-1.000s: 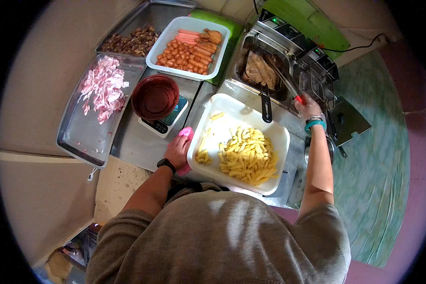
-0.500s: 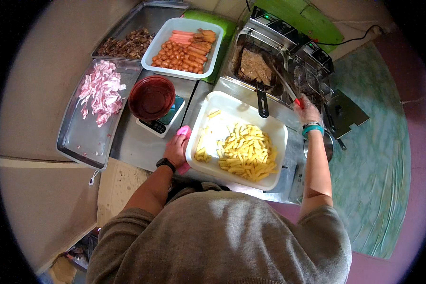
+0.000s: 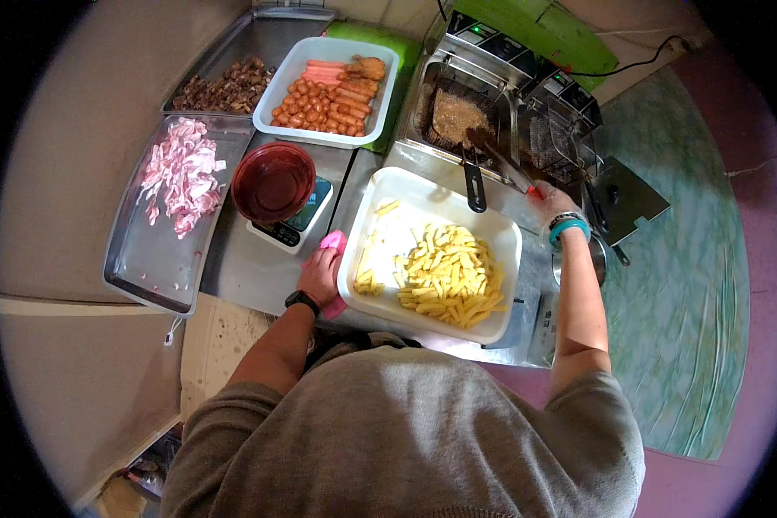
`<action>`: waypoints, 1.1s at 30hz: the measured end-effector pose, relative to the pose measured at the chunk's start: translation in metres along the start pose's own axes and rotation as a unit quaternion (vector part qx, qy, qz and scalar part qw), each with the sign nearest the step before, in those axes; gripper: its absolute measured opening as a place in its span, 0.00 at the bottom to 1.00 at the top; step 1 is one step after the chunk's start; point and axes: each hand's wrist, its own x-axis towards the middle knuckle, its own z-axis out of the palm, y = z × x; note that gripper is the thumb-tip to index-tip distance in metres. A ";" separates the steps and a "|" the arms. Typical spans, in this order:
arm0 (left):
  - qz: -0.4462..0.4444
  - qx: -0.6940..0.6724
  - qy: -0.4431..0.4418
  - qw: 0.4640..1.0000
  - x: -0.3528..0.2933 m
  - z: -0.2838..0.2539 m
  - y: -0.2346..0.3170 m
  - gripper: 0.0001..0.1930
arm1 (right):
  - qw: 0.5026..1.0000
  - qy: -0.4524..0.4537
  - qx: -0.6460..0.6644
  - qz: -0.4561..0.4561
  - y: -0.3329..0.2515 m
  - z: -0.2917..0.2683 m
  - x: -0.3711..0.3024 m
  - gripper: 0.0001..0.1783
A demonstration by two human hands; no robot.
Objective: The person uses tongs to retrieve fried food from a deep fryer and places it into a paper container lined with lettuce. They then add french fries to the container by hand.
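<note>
At the far left we had a long grey metal tray point(image 3: 142, 250) of pink-and-white raw meat strips point(image 3: 184, 175), its low rim probably there to keep them contained, with a heap of dark brown cooked pieces point(image 3: 233, 88) beyond it. Next along, a round dark-red bowl point(image 3: 273, 181) sat on a flat white digital scale point(image 3: 312, 207), presumably so its contents could be weighed. Behind those we spotted a pale rectangular plastic tub point(image 3: 319, 136) of sausages point(image 3: 319, 108), seemingly sorted in groups. Then came the left hand point(image 3: 319, 276), resting on a bright pink cloth point(image 3: 337, 239) just beside the white rectangular plastic tub point(image 3: 425, 185) of yellow cut fries point(image 3: 453, 281); its fingers lay close together, though we couldn't tell whether they pinched the cloth, and we read the pose as steadying. Over that tub's far edge reached the long black handle point(image 3: 475, 186) of a wire basket, sunk in the steel fryer point(image 3: 432, 154) with a brown, rough-surfaced block of food point(image 3: 456, 116) inside. And at the right, the right hand point(image 3: 551, 205), thinly gloved, had its fingers clamped around a long metal utensil with a red grip point(image 3: 509, 164), its length likely sparing them the heat; whether its tip touched the block, we couldn't tell.
</note>
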 end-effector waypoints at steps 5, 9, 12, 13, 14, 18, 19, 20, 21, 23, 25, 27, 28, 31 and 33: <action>-0.003 -0.002 -0.002 1.000 0.002 -0.003 0.003 0.14 | 0.989 0.115 0.046 0.078 -0.023 -0.014 -0.010 0.25; 0.047 0.034 -0.015 0.998 0.001 -0.012 0.010 0.13 | 0.998 -0.053 -0.020 0.036 -0.015 -0.007 -0.006 0.23; 0.080 0.045 0.003 0.996 0.001 -0.009 0.012 0.12 | 0.998 0.047 0.014 0.038 0.015 -0.017 0.001 0.22; 0.080 0.047 0.012 0.996 -0.002 -0.010 0.010 0.12 | 0.995 0.053 0.045 0.075 0.002 -0.037 -0.002 0.21; 0.074 0.036 0.017 0.996 -0.001 -0.007 0.007 0.12 | 0.990 0.099 0.055 0.087 0.015 -0.049 0.001 0.20; 0.069 0.030 0.010 0.997 -0.001 -0.004 0.003 0.13 | 0.984 0.098 -0.028 0.148 0.043 -0.106 0.021 0.22; 0.082 0.032 -0.002 0.996 0.001 -0.002 0.004 0.13 | 0.976 0.028 -0.021 0.217 0.043 -0.119 0.023 0.22; 0.057 0.017 0.005 0.998 0.001 -0.002 0.004 0.13 | 0.960 -0.044 -0.009 0.275 0.040 -0.130 0.028 0.23; 0.032 0.002 0.011 0.999 0.001 0.001 0.002 0.13 | 0.968 0.015 -0.087 0.234 0.052 -0.120 0.036 0.24; 0.021 -0.005 0.013 1.000 0.001 -0.002 0.006 0.13 | 0.968 -0.001 -0.121 0.219 0.039 -0.116 0.037 0.25; 0.049 0.017 0.007 0.999 0.001 -0.011 0.009 0.14 | 0.969 0.010 -0.117 0.215 0.023 -0.113 0.038 0.26; 0.026 -0.006 -0.010 1.000 0.003 -0.004 0.006 0.13 | 0.967 0.050 -0.087 0.234 0.005 -0.128 0.026 0.25; 0.017 -0.015 -0.020 1.000 0.005 -0.001 0.004 0.13 | 0.965 0.070 -0.070 0.245 -0.002 -0.128 0.019 0.24; -0.014 0.022 0.004 1.000 -0.003 -0.007 0.008 0.13 | 0.948 0.294 -0.006 0.118 -0.012 -0.078 0.030 0.23; 0.008 0.004 -0.012 1.000 0.001 -0.010 0.014 0.13 | 0.967 0.128 0.192 0.109 -0.004 -0.027 0.040 0.27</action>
